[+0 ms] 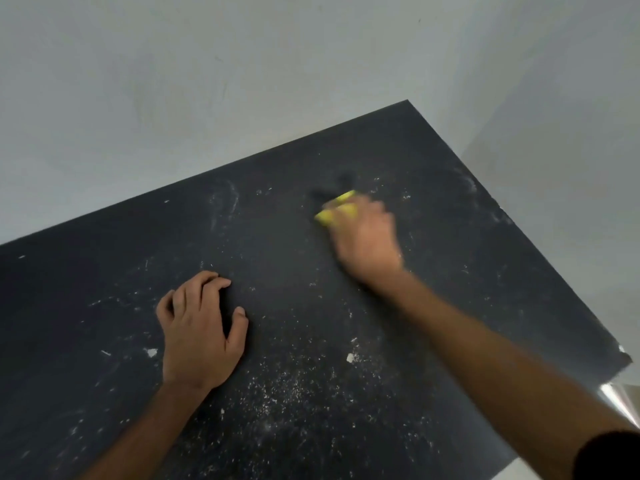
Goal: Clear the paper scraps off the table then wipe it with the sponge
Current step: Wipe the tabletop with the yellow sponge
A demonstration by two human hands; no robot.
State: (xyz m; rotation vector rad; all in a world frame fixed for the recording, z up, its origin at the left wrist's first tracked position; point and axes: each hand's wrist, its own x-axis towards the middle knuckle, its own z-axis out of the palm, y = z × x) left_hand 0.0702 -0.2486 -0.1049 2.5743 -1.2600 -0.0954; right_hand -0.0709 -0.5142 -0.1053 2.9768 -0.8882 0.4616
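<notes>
Sponge (pixel 337 207), a yellow foam block, sits under the fingers of the right hand (pixel 367 240), pressed onto the black matte table top (pixel 104 278). Only its far-left edge shows beyond the fingertips, and its long axis seems to run from near-left to far-right, toward the table's far corner; the hand and sponge are blurred, so the exact shape is hard to tell. The right hand is clamped over the sponge, palm down, with the arm stretched out from the lower right and a dark cuff (pixel 609 455) at its near end.

Well to the near left of it, the left hand (pixel 201 330) rests on the table with fingers curled and fingertips touching the surface, thumb apart, holding nothing.

White paper scraps (pixel 349 357) and fine crumbs lie scattered over the table, thickest on the near side between the two forearms; one larger bit (pixel 151 352) lies just left of the left hand. Pale smears mark the surface beyond both hands. A plain grey-white wall (pixel 207 81) stands behind the table.
</notes>
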